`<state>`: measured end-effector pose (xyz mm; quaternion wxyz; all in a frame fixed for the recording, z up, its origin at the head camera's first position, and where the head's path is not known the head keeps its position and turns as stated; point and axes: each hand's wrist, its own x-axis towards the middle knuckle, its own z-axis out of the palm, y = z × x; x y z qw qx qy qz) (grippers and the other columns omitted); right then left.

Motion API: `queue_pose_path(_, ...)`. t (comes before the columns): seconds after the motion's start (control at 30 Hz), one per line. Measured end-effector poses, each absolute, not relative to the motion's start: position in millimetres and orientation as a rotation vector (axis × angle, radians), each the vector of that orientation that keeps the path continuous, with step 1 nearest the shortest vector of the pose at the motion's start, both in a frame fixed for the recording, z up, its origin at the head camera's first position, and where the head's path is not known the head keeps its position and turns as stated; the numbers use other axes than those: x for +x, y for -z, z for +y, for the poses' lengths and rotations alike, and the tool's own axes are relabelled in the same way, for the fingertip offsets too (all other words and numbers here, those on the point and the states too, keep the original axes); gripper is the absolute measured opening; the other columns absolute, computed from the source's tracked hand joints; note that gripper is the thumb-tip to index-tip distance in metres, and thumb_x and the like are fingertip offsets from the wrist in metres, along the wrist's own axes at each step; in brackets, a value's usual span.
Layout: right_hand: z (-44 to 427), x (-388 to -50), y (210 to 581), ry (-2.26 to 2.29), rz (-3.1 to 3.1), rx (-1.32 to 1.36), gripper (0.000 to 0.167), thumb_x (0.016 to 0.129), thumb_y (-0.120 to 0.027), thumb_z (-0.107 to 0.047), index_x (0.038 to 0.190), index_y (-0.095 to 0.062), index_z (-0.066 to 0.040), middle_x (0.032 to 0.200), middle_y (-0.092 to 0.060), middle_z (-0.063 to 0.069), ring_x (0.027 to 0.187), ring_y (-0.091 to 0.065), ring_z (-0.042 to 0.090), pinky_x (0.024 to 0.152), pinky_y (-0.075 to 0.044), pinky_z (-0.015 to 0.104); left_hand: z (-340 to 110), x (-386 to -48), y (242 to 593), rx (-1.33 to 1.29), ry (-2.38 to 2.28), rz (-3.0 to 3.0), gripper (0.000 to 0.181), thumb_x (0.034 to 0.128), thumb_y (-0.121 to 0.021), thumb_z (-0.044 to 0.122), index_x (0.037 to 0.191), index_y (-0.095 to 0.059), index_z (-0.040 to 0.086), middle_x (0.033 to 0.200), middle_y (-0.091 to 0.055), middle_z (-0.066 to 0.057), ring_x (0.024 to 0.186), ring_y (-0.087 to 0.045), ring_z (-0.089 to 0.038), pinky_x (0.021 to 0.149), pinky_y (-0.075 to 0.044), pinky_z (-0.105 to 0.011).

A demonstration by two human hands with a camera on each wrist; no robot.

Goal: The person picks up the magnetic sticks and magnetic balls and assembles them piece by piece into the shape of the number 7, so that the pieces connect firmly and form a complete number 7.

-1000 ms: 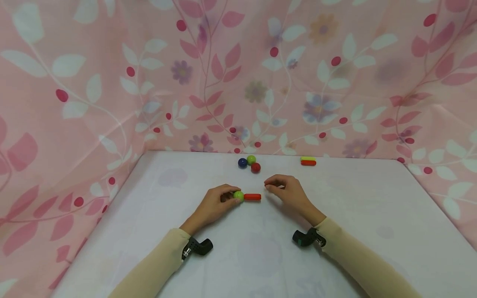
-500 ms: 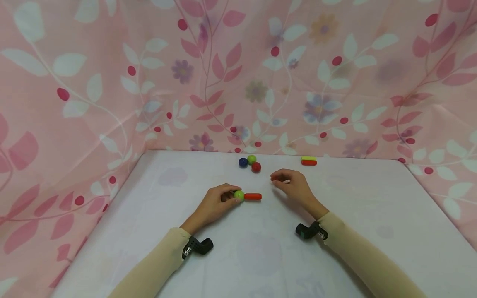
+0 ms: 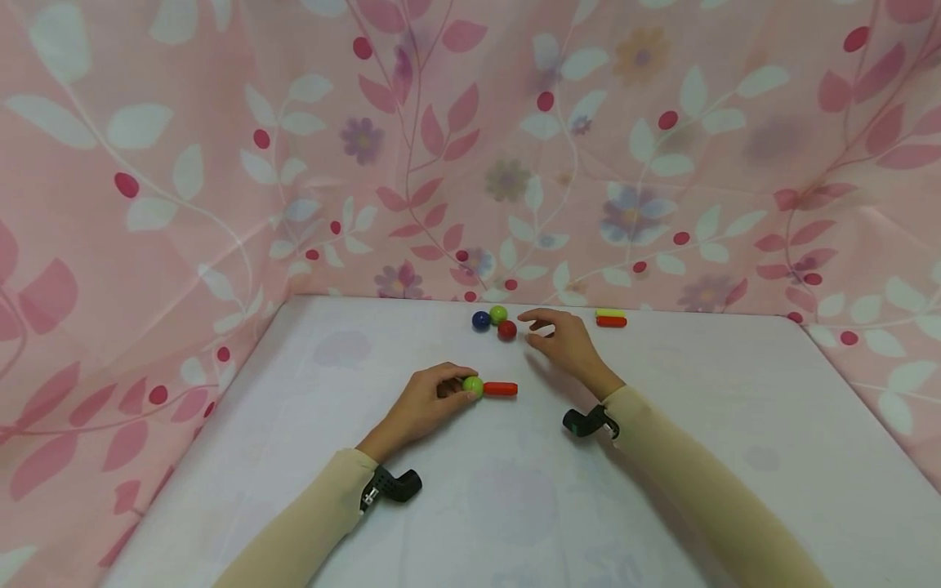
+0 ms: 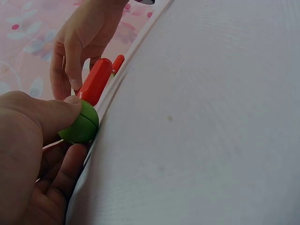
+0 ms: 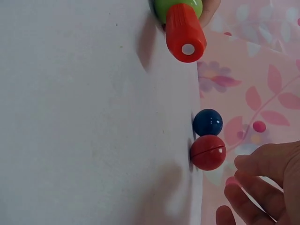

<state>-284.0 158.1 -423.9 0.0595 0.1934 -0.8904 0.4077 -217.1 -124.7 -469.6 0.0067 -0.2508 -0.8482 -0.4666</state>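
Note:
My left hand pinches a green ball between thumb and fingers, low over the white table. A red faceted stick extends from the ball's right side, with a pale round spot on its free end in the right wrist view. My right hand is just right of a red ball, thumb and fingers apart. Between them nothing is held, and a gap separates fingertips and ball in the right wrist view. Beside the red ball sit a blue ball and a second green ball.
Near the table's far edge, right of my right hand, a yellow stick and another red stick lie side by side. Behind the white table hangs a pink floral cloth. Each wrist wears a black camera.
My right hand first drifted slightly right, then moved forward and left to the red ball, its thumb and fingers spreading. The left hand keeps its hold on the green ball, nearly still.

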Motion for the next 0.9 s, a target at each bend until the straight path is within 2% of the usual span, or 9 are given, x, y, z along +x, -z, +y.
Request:
queue_pose_path(0.2,149,-294,422,-1.200,-2.704,0.645,0.034,0.094,-0.071,0.000,0.128,-0.072,-0.004,0.130,-0.068,0.013,0.113,-0.065,0.034,0.090,-0.056,0.048,-125,-217,470,-0.786,1.455,-2.650,0.033,0.0966,-0.078,0.022,0.128,-0.074,0.013,0.101,-0.067,0.009,0.087,-0.062,-0.012,0.077,-0.053,-0.031)
queue_pose_path(0.43,141,-304,427,-1.155,-2.739,0.712,0.038,0.093,-0.066,0.003,0.130,-0.071,-0.006,0.131,-0.067,0.011,0.115,-0.062,0.033,0.095,-0.053,0.049,-125,-219,470,-0.794,1.459,-2.641,0.032,0.0964,-0.078,0.023,0.127,-0.074,0.015,0.101,-0.067,0.010,0.087,-0.063,-0.011,0.077,-0.053,-0.031)
queue_pose_path(0.7,136,-308,430,-1.115,-2.753,0.768,0.036,0.092,-0.069,0.005,0.126,-0.073,-0.004,0.127,-0.068,0.012,0.116,-0.062,0.034,0.097,-0.050,0.051,-125,-219,468,-0.815,1.440,-2.633,0.032,0.0970,-0.077,0.023,0.127,-0.074,0.012,0.102,-0.068,0.009,0.087,-0.063,-0.011,0.077,-0.053,-0.031)
queue_pose_path(0.9,134,-308,430,-1.130,-2.784,0.719,0.033,0.092,-0.073,0.003,0.124,-0.074,-0.004,0.123,-0.068,0.012,0.109,-0.066,0.031,0.094,-0.052,0.047,-124,-217,467,-0.809,1.439,-2.639,0.032,0.0968,-0.077,0.020,0.127,-0.074,0.010,0.103,-0.069,0.008,0.088,-0.064,-0.011,0.077,-0.053,-0.031)
